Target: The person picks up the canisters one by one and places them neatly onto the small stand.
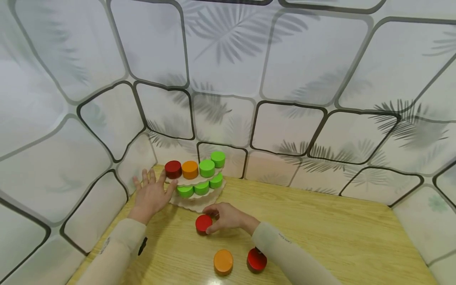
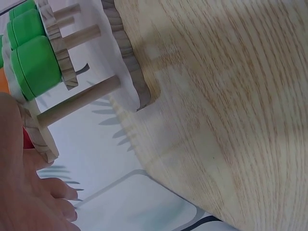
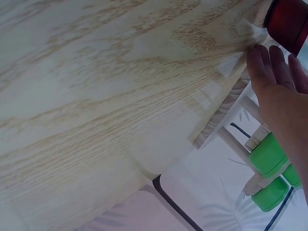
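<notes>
A tiered wooden stand (image 1: 195, 204) with scalloped edges stands in the corner. Small round containers sit along its tiers: a dark red container (image 1: 173, 170), an orange container (image 1: 190, 170) and several green containers (image 1: 207, 169). At the stand's left end my left hand (image 1: 151, 194) has its fingers spread, with the index finger and thumb against the top tier's edge. My right hand (image 1: 229, 215) holds a small red round container (image 1: 203, 224) between thumb and fingers, in front of the stand. In the right wrist view the thumb is out of sight.
On the wooden table (image 1: 320, 229), an orange round container (image 1: 223, 262) and another red one (image 1: 257, 260) stand near the front, the red one beside my right sleeve. Patterned fabric walls (image 1: 285, 130) rise behind and on both sides.
</notes>
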`<move>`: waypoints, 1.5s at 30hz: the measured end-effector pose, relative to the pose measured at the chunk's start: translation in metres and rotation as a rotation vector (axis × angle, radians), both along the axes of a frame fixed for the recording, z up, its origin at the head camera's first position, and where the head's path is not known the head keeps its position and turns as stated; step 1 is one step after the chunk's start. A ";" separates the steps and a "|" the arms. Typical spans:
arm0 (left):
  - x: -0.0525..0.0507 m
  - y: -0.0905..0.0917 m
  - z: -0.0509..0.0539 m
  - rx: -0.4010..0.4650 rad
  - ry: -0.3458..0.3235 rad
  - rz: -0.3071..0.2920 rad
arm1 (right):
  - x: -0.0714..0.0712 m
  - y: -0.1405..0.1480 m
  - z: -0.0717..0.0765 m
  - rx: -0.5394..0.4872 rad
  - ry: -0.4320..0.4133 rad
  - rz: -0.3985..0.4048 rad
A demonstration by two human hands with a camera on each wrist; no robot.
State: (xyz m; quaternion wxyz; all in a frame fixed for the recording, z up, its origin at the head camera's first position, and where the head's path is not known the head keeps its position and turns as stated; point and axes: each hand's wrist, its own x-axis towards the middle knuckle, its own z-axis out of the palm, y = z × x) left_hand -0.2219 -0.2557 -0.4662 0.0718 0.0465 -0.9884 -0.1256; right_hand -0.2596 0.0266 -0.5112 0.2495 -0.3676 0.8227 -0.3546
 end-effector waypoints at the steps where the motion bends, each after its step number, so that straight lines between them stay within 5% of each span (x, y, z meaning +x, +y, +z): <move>1: 0.000 0.000 0.000 0.002 -0.001 0.000 | 0.000 0.000 0.000 0.002 0.004 0.000; 45: -0.002 -0.002 -0.002 0.003 0.010 -0.020 | -0.006 -0.021 0.003 -0.087 0.121 -0.246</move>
